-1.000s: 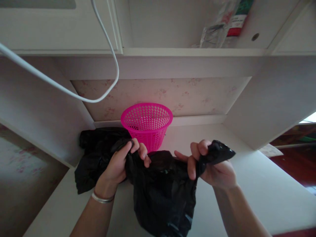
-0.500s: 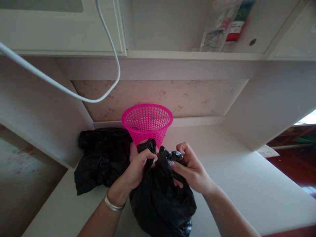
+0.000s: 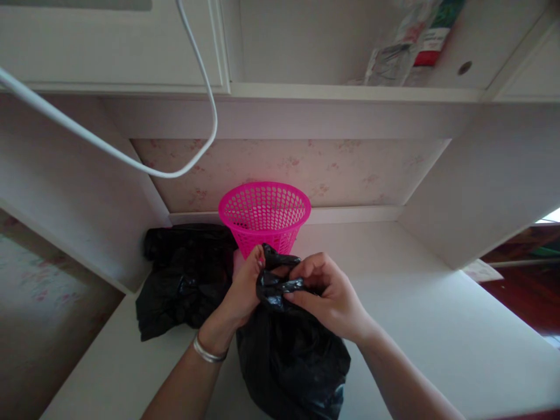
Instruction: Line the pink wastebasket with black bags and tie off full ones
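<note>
Currently, L hand (image 3: pixel 243 287) & R hand (image 3: pixel 329 291) close tog., both w/ fingers gripping bunched top of blk bag (image 3: pixel 297 356), bag body below them, over white surface (image 3: pixel 420 303), pink basket (image 3: pixel 269 238) just behind, heap of blk plastic (image 3: pixel 188 286) to left.

The left hand (image 3: pixel 245 289) and right hand (image 3: pixel 331 298) pinch the bunched top of a black bag (image 3: pixel 297 360), its body below them. Just beyond the hands stands a pink basket (image 3: pixel 266 240); left of them lies crumpled black plastic (image 3: pixel 187 281).
</note>
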`<move>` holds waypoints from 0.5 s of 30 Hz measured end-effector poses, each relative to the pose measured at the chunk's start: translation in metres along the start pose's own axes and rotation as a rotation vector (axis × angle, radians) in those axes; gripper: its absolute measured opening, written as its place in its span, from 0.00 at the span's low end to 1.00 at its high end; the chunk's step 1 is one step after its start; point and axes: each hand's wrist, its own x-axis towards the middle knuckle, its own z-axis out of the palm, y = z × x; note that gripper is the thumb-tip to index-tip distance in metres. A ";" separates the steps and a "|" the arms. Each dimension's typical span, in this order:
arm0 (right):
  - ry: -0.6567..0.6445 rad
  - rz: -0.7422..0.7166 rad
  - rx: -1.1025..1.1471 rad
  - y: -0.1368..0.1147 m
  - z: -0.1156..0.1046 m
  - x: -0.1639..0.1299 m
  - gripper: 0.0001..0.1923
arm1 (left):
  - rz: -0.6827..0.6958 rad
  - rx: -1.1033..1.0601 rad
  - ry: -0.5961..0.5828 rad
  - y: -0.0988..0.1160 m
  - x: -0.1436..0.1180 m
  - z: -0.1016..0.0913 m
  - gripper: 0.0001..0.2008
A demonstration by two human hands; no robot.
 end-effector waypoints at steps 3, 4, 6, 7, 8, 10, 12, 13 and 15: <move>-0.048 -0.111 -0.061 0.006 0.003 -0.001 0.14 | 0.004 0.041 -0.055 -0.004 0.002 0.000 0.12; -0.068 -0.171 -0.112 0.007 0.002 -0.001 0.12 | 0.011 0.053 -0.061 -0.006 0.002 0.000 0.13; -0.059 -0.273 -0.214 0.009 0.000 0.002 0.07 | 0.041 0.080 -0.059 -0.008 0.001 0.000 0.13; -0.025 -0.303 -0.259 0.009 -0.001 0.003 0.06 | 0.039 0.085 -0.060 -0.008 0.000 -0.001 0.12; 0.019 -0.316 -0.298 0.009 -0.003 0.005 0.05 | 0.017 0.076 -0.064 -0.009 -0.002 -0.002 0.10; 0.117 -0.298 -0.347 0.010 -0.006 0.007 0.03 | -0.068 0.035 -0.121 -0.009 -0.005 -0.007 0.07; 0.190 -0.269 -0.376 0.010 -0.008 0.008 0.01 | -0.119 0.012 -0.268 -0.008 -0.007 -0.012 0.10; 0.209 -0.262 -0.384 0.011 -0.009 0.007 0.01 | -0.117 0.027 -0.343 -0.008 -0.008 -0.014 0.11; 0.192 -0.259 -0.385 0.013 -0.010 0.006 0.02 | -0.076 0.109 -0.388 -0.007 -0.010 -0.015 0.11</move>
